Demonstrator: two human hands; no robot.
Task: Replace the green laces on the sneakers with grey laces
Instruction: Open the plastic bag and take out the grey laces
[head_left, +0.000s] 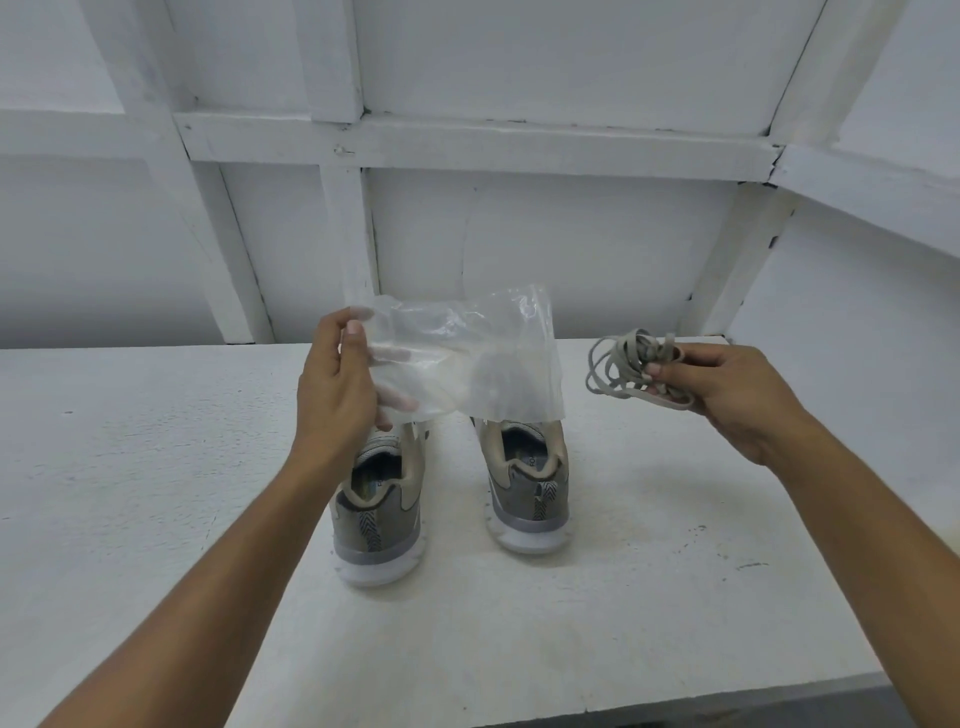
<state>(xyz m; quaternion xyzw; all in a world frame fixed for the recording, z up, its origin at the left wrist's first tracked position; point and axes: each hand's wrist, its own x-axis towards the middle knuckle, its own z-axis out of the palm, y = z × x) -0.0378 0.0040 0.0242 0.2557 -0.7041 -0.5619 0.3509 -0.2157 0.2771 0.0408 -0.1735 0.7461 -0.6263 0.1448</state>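
Note:
Two grey-and-beige sneakers stand side by side on the white table (156, 467), heels toward me: the left sneaker (382, 525) and the right sneaker (527, 493). My left hand (340, 379) holds a clear plastic bag (467, 353) in the air above them, and the bag hides the shoes' fronts and any laces on them. My right hand (727, 389) grips a coiled bundle of grey laces (628, 364) to the right of the bag, above the table.
A white panelled wall with wooden framing (467, 140) rises behind the table. The table's front edge (623, 706) runs across the bottom right. A white side wall (883, 312) closes in on the right.

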